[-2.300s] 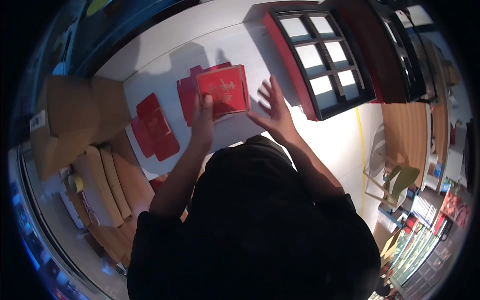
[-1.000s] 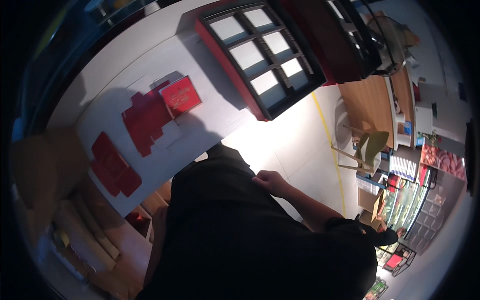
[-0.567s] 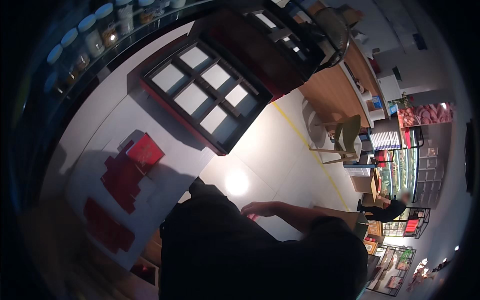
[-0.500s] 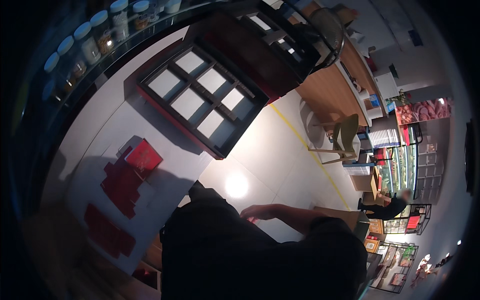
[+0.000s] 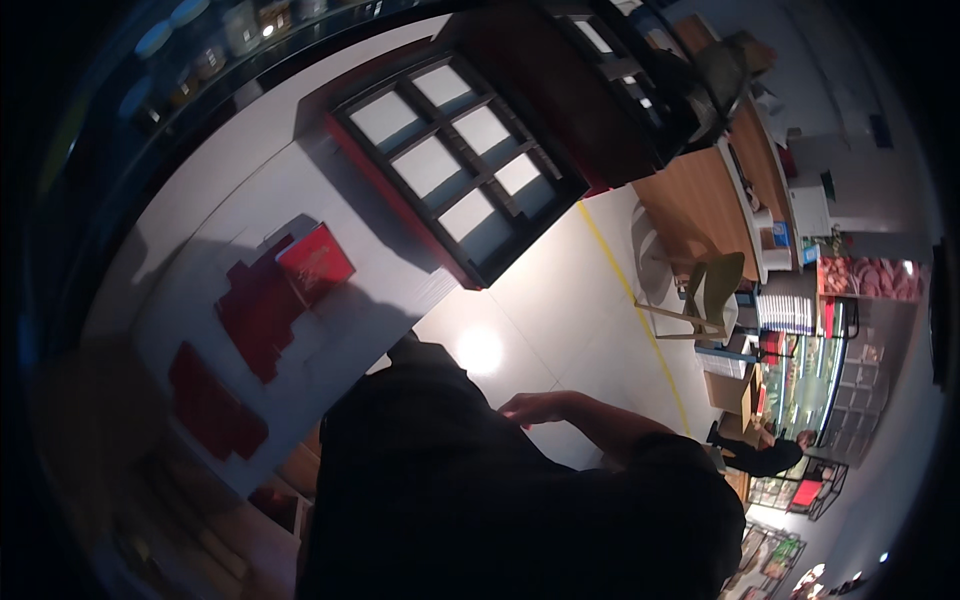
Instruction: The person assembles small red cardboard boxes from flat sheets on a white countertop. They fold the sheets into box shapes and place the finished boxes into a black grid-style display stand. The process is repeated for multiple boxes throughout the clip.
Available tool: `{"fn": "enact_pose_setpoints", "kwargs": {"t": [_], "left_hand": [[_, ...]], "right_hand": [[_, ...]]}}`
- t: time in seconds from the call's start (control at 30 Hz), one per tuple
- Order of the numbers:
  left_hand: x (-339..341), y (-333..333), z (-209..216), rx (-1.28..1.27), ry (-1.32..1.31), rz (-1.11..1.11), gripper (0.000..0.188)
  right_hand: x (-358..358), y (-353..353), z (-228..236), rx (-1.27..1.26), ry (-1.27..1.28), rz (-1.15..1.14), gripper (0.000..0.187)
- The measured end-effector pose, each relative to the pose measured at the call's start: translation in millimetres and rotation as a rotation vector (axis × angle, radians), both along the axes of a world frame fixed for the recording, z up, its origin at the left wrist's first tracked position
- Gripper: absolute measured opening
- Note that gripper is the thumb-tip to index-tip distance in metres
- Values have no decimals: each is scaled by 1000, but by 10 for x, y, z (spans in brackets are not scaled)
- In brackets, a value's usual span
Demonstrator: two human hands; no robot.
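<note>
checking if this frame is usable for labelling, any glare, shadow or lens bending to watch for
Head view: a white glare spot washes out part of the pale floor; head view: a shadow falls on the white table beside the red box; head view: jars at upper left look dim and soft; head view: long edges curve near the dark rim.

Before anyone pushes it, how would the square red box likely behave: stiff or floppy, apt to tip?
The box probably feels stiff: its edges look straight. Lying broad face up, it seems unlikely to roll or tip. A push might drag the red sheet it overlaps.
</note>
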State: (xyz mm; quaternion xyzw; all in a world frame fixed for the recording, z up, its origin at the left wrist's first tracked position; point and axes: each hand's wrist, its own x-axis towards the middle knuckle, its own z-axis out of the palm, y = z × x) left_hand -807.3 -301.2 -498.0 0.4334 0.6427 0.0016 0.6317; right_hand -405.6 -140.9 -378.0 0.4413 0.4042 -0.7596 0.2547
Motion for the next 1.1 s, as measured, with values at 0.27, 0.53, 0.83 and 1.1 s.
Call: {"fn": "enact_pose_setpoints", "kwargs": {"t": [0.27,0.53,0.83,1.1], "left_hand": [[-633,-48,328,27,-130,-172,34],[-799,489,965,-119,-90,-119,40],[-1084,1209,822,667,595,517,33],[-1036,1426,532,874,887,172,45]], "right_hand": [[64,247,-82,-147,-32,-39,33],[-295,718,-73,31,54,236,25],[-1818,1361,-143,1415,59,-119,74],[-2576,1857,-512,1632,-277,-111,101]]}}
